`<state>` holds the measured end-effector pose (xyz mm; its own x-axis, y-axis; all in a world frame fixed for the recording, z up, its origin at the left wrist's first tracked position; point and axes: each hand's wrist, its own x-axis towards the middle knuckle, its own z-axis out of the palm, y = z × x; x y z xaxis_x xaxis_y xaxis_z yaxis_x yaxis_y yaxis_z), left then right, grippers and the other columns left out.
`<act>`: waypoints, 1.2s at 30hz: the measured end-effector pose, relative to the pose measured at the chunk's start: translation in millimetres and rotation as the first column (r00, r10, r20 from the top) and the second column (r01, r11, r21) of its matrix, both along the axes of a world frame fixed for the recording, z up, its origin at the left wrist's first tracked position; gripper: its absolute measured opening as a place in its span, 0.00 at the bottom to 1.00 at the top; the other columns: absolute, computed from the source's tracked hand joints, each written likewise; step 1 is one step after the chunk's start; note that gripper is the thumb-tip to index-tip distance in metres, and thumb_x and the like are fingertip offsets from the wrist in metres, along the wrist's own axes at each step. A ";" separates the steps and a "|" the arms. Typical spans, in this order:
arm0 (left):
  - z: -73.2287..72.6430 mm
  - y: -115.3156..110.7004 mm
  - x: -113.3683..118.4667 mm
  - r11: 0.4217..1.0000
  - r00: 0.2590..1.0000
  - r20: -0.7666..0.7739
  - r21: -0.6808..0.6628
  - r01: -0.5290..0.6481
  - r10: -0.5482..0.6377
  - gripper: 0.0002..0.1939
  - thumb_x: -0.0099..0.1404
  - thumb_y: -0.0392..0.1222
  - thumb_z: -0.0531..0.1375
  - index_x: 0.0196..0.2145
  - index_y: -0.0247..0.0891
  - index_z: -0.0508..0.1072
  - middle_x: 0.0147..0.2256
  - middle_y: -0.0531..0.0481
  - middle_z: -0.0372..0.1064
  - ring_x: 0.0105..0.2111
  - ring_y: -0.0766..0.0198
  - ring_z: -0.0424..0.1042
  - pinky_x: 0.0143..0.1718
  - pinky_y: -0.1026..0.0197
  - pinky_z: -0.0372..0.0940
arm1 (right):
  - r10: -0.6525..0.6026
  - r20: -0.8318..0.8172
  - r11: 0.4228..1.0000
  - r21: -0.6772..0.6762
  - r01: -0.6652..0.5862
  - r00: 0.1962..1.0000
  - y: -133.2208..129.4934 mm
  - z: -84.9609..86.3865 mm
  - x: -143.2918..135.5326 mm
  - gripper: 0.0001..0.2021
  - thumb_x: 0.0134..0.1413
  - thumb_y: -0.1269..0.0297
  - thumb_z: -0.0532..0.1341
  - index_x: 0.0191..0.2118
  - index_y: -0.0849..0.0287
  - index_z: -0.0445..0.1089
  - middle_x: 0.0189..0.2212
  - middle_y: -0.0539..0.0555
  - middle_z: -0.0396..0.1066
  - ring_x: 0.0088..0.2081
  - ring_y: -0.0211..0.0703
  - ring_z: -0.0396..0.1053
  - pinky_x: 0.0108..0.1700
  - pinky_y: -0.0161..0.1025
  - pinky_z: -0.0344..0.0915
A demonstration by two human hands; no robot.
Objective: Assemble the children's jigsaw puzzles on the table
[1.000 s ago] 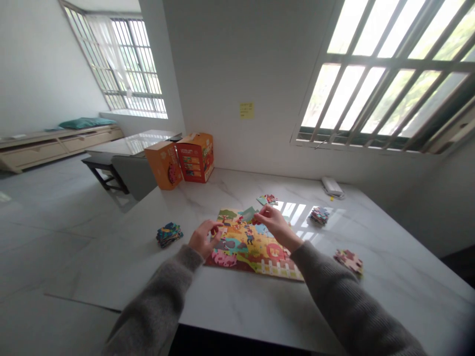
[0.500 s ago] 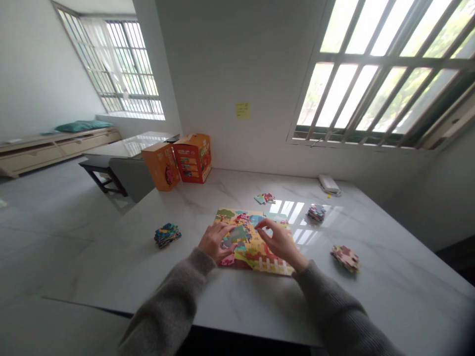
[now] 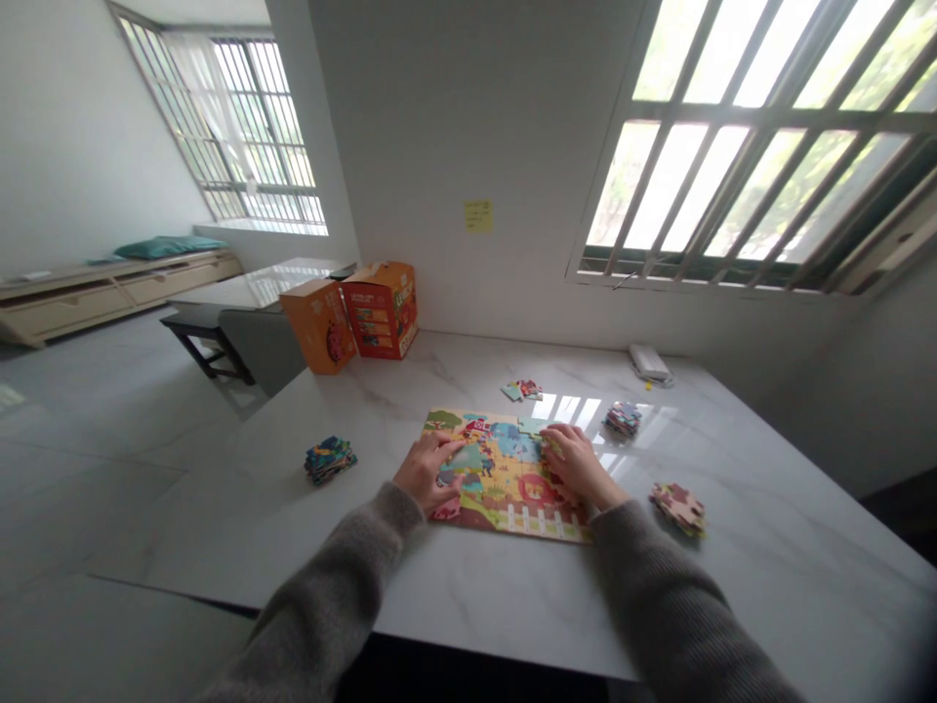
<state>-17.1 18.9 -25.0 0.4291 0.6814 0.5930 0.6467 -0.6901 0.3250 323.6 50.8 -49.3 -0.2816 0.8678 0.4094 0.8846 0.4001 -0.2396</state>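
White marble table [image 3: 468,605] under a barred window, and we've got the jigsaw puzzle [image 3: 505,474] laid flat near the front edge, its long side running left to right. Our left hand [image 3: 425,473] rests spread on the puzzle's left end, fingers flat and gripping nothing. Our right hand [image 3: 578,461] presses down on the right end, fingers curled over the pieces — can't tell if one is pinched underneath. Loose stacks of pieces sit around: one pile [image 3: 331,459] well off to the left, another [image 3: 680,508] just right of our right wrist, a third [image 3: 622,418] toward the back. Two orange boxes [image 3: 355,314] stand at the back left corner — plenty of bare table between.
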 end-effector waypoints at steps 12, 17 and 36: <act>23.6 117.3 73.8 0.969 0.977 -0.193 -0.242 0.042 -0.091 0.21 0.64 0.48 0.62 0.53 0.38 0.72 0.48 0.43 0.66 0.43 0.57 0.71 0.48 0.57 0.66 | -0.051 0.051 0.989 -0.137 0.058 0.997 -5.7 -2.4 -4.3 0.18 0.65 0.61 0.54 0.57 0.54 0.68 0.57 0.58 0.66 0.56 0.53 0.61 0.57 0.49 0.59; 12.9 138.9 105.2 0.959 0.880 -0.464 -0.280 -0.043 -0.096 0.21 0.63 0.47 0.63 0.53 0.43 0.73 0.53 0.44 0.66 0.53 0.51 0.66 0.53 0.52 0.63 | -0.068 0.053 0.989 -0.125 0.074 0.996 -7.2 -2.9 -6.6 0.18 0.65 0.61 0.54 0.57 0.53 0.68 0.58 0.58 0.66 0.57 0.53 0.60 0.58 0.49 0.57; 8.6 138.0 108.5 0.936 0.845 -0.528 -0.333 -0.112 -0.086 0.29 0.60 0.54 0.61 0.58 0.44 0.69 0.53 0.41 0.66 0.54 0.45 0.63 0.54 0.45 0.59 | -0.067 0.034 0.986 -0.148 0.071 0.997 -11.7 4.3 -11.1 0.18 0.64 0.62 0.55 0.57 0.54 0.68 0.58 0.59 0.66 0.57 0.54 0.60 0.58 0.51 0.58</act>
